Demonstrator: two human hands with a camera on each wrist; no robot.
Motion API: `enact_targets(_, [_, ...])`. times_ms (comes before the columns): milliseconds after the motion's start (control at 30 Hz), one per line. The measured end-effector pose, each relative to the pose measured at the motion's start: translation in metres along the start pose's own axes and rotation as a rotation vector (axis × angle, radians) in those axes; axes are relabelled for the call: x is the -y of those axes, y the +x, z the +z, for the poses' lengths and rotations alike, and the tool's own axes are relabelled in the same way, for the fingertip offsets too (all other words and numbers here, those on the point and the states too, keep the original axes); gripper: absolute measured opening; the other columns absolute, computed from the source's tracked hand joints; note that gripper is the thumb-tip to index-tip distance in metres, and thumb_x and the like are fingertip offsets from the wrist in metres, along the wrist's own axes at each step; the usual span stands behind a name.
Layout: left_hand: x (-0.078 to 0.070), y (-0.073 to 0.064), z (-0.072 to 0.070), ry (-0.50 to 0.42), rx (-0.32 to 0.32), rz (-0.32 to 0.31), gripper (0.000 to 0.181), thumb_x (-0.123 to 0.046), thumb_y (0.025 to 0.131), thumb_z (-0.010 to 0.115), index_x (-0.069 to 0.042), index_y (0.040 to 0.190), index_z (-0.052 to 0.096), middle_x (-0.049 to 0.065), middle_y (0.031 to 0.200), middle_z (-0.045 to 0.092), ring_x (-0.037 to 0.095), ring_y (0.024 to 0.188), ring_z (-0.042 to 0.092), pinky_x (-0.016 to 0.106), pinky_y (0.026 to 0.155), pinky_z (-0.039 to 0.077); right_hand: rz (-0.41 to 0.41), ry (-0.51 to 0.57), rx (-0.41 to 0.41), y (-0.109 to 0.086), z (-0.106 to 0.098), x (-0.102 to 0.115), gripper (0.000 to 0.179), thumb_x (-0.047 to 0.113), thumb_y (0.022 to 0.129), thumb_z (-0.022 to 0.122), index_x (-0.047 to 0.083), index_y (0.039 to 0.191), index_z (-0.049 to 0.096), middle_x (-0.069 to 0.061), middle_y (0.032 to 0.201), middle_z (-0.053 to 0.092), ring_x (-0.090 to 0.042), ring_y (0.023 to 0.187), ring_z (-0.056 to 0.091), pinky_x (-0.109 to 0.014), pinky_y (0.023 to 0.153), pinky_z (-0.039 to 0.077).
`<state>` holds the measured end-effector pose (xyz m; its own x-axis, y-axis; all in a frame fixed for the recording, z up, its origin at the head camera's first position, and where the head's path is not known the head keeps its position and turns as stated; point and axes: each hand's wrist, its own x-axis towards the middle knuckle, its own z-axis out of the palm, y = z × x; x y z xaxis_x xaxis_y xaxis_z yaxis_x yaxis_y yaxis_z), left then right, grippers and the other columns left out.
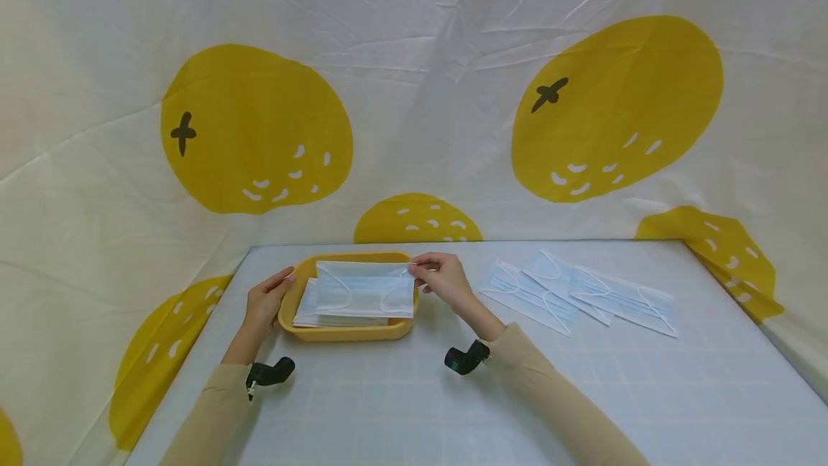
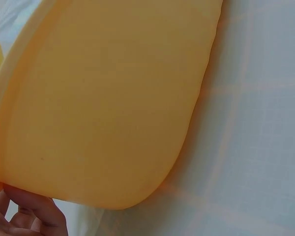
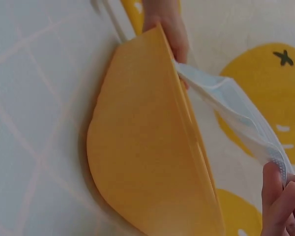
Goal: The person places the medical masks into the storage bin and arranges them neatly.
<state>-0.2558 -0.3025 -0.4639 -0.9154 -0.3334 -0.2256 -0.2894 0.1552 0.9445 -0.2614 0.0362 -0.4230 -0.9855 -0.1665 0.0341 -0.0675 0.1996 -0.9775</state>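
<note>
Step in hand: we judge that we are laying the held mask [image 1: 365,290] into the yellow tray [image 1: 349,335], over the masks inside [image 1: 307,308].
Right hand [image 1: 446,279]: we pinch the held mask's upper right corner between thumb and fingers.
Left hand [image 1: 267,304]: we have its fingers bent about the rim at the yellow tray's left end, apparently to steady it.
Held mask's place: above the yellow tray, the pinched end raised over the right rim, the other end slanting lower; whether it touches the masks inside, we cannot tell.
Held mask's look: a flat, pale blue rectangle with pleats and white borders, its white ear loops [image 1: 351,298] slack across its face.
Three loose masks [image 1: 624,302]: they overlap on the bench [image 1: 388,401], right of the yellow tray, and we are not touching them.
Next move: in our judgement, it calls for lowering the pinched end inside the rim, then loosening our fingers without dragging the loops.
</note>
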Motion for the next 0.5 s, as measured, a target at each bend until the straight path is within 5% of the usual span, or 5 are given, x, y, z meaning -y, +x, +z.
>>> enact_targets(167, [0.001, 0.000, 0.000, 0.010, -0.007, -0.005, 0.052, -0.033, 0.096, 0.058, -0.013, 0.143, 0.047, 0.009, 0.149, 0.044, 0.006, 0.120, 0.050, 0.002, 0.075, 0.045, 0.016, -0.011, 0.023, 0.003, 0.008, 0.002, 0.018, 0.016, 0.090, 0.067, 0.002, 0.102, 0.072, -0.012, 0.088, 0.073, -0.010, 0.062, 0.065, -0.031, 0.062, 0.058])
enact_targets(500, [-0.002, -0.002, 0.000, -0.025, 0.015, -0.018, 0.055, -0.035, 0.095, 0.060, -0.013, 0.143, 0.046, 0.011, 0.148, 0.043, -0.011, 0.091, 0.054, 0.005, 0.074, 0.049, 0.040, -0.007, 0.084, 0.008, 0.021, 0.003, 0.019, 0.018, 0.092, 0.064, 0.003, 0.102, 0.071, -0.012, 0.092, 0.073, -0.012, 0.067, 0.067, -0.021, 0.058, 0.053])
